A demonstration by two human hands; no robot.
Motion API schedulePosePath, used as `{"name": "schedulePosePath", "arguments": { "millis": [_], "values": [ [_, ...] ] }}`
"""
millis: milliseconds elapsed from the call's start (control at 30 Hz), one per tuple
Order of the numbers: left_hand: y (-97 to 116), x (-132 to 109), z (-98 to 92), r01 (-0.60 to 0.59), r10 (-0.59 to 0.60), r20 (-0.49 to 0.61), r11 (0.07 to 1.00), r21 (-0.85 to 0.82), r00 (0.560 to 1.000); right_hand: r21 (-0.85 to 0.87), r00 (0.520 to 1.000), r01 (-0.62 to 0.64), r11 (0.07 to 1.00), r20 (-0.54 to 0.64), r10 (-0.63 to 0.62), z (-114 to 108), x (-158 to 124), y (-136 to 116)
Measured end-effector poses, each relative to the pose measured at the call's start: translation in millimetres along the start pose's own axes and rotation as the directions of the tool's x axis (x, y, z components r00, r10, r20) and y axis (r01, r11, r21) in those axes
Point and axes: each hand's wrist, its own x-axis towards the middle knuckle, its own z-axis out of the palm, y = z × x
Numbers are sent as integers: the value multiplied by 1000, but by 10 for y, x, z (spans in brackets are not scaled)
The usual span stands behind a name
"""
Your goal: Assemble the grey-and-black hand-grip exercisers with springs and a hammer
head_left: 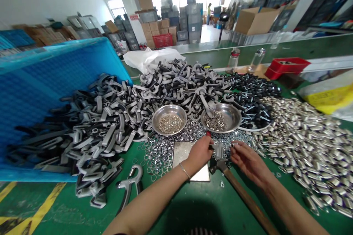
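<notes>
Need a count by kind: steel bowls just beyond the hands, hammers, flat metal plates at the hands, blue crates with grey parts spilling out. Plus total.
Steel bowls: 2
Hammer: 1
Flat metal plate: 1
Blue crate: 1
Total: 5

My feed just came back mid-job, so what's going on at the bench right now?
A person's left hand grips a grey part at the edge of the metal plate. The right hand is close beside it, fingers curled; whether they pinch something small is unclear. A hammer lies on the bench between the forearms. Two metal bowls of small pieces stand beyond the hands, with heaped grey-and-black handles behind and to the left.
</notes>
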Motion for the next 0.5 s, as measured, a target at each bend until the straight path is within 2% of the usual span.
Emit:
{"name": "schedulePosePath", "arguments": {
  "millis": [33,67,133,200,233,300,400,500],
  "values": [
    [-12,-70,-40,83,-90,-26,978,-191,996,-20,999,-21,1000,32,22,51,-55,9],
    [-27,-156,-88,163,-186,-15,895,-416,982,-45,997,-46,998,68,49,111,-108,22],
    [-66,-369,-196,265,-309,100,558,-786,946,-97,984,-94,991,141,108,251,-195,67],
    [-122,-610,-304,291,-314,203,263,-920,927,-155,960,-143,977,218,175,412,-247,148],
    [-157,-729,-349,291,-312,228,175,-940,922,-188,944,-162,969,257,208,496,-259,201],
    [-235,-946,-415,301,-324,255,99,-948,911,-259,908,-180,949,326,262,670,-264,319],
    [-351,-1187,-459,344,-340,298,84,-935,892,-318,869,-189,929,386,309,925,-258,483],
    [-422,-1330,-490,335,-339,294,67,-940,894,-329,850,-205,922,407,335,1127,-271,582]
  ]
}}
